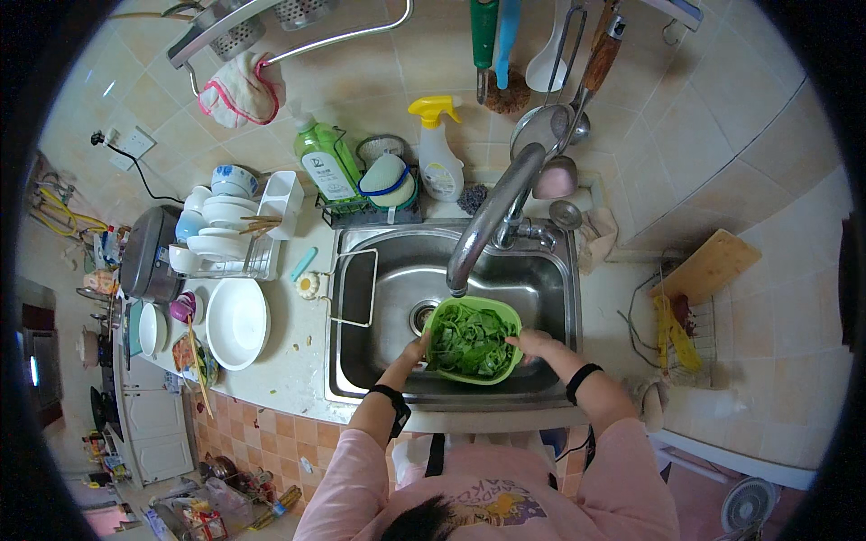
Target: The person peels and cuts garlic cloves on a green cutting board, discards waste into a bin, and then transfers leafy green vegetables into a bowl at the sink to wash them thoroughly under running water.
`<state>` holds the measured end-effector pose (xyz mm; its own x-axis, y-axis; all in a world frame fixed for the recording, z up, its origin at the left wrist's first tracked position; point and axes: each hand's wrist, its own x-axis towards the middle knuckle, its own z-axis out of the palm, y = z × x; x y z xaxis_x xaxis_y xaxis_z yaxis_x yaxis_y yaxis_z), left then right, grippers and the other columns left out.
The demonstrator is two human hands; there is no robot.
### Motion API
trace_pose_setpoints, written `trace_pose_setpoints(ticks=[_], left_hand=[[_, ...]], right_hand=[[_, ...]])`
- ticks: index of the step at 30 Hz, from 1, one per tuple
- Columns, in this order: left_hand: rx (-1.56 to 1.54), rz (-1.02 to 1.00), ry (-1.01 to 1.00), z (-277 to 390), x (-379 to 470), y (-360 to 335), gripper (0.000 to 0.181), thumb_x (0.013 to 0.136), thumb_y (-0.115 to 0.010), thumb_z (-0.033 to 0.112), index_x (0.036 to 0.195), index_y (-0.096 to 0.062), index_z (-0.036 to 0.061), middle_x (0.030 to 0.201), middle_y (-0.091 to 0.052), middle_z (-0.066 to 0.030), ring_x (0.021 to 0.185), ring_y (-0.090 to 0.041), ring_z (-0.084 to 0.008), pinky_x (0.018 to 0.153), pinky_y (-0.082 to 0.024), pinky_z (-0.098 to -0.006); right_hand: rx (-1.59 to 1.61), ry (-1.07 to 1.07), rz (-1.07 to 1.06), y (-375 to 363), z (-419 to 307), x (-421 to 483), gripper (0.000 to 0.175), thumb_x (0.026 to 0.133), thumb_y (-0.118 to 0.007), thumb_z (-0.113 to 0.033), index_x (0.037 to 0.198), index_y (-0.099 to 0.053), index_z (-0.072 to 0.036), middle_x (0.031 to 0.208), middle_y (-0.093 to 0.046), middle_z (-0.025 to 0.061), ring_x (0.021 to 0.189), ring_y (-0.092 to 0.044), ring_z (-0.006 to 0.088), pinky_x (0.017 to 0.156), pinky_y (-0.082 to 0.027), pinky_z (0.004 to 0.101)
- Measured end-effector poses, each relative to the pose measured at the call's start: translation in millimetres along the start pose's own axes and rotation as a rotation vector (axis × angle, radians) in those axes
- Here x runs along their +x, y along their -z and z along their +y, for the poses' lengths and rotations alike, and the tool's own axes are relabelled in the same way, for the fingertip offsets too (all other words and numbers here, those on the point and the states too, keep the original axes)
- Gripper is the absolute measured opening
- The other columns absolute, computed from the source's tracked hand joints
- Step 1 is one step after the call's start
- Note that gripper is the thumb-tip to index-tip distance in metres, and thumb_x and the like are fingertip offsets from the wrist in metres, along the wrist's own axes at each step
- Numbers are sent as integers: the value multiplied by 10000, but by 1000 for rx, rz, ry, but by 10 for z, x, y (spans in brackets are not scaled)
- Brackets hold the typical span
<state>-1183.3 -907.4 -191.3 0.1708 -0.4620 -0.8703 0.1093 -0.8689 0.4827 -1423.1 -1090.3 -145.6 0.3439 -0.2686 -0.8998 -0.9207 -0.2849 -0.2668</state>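
A light green plastic basin full of cut leafy greens is held over the stainless steel sink, just below the spout of the faucet. My left hand grips the basin's left rim. On its right side my right hand holds the rim, thumb over the edge near the leaves. The drain shows to the left of the basin. No stream of water can be made out under the spout.
A white wire rack spans the sink's left edge. Left on the counter are a large white bowl and a dish rack with bowls. Behind the sink stand a spray bottle and green detergent. A cutting board leans at right.
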Motion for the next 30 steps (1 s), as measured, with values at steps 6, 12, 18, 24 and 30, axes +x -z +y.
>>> trace_pose_setpoints(ticks=[6,12,18,24,30], left_hand=[[66,130,28,-174,262,24,703,727,-526,506,1271,-290,128,1037,-530,-124,857,-535,-235,684,-439,-415],[-9,69,-49,19,106,-75,673,720,-608,312,1284,-267,177,1030,-518,-91,858,-517,-232,628,-463,-388],[-110,44,-48,-1,151,-208,586,735,-592,276,1238,-332,123,950,-549,-89,786,-549,-228,590,-470,-383],[346,226,-202,-20,236,-182,442,709,-566,232,1081,-483,8,904,-579,-199,773,-581,-275,677,-470,-353],[81,346,-513,132,318,-119,318,743,-509,175,967,-522,-50,836,-593,-192,684,-592,-289,631,-479,-355]], right_hand=[[-35,17,588,189,-169,-160,626,805,-351,-535,1049,-461,30,846,-594,145,747,-585,272,696,-448,380],[940,284,821,1100,-357,-646,655,735,-558,-460,1125,-402,43,695,-573,94,512,-533,134,411,-425,273],[592,333,1088,1496,-239,-256,478,816,-433,-420,984,-529,17,776,-584,213,758,-564,352,699,-407,390],[438,290,1084,1487,-411,-405,396,844,-383,-305,881,-554,51,813,-543,270,809,-509,417,701,-401,418],[502,393,1037,1538,-336,-263,345,833,-407,-252,928,-550,47,810,-552,260,786,-533,395,683,-411,394]])
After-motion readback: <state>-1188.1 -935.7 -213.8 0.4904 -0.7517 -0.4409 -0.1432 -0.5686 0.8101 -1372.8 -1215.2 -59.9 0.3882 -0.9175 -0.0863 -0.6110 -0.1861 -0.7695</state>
